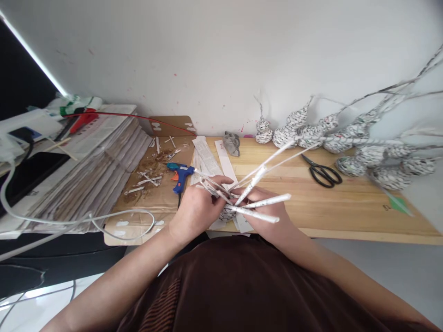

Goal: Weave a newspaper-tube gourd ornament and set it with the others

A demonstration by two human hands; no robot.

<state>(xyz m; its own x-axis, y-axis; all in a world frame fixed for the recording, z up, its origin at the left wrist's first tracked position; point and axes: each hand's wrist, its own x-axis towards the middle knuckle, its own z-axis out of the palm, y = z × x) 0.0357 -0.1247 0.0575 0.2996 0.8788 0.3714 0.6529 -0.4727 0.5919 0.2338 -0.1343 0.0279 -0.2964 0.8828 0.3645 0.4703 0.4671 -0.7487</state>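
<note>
Between my hands, close to the table's front edge, is a small woven newspaper piece with several rolled paper sticks poking out of it in different directions. My left hand grips its left side, fingers curled around the sticks. On the other side my right hand is closed on the same piece, its fingertips partly hidden behind the sticks. One long stick slants up to the right, toward the woven gourds. Most of the woven body is covered by my fingers.
Several woven paper gourds stand along the wall at the right. Black-handled scissors lie before them. To the left are a blue glue gun, cardboard with paper scraps, a tall newspaper stack and a white cable. Paper strips lie behind my hands.
</note>
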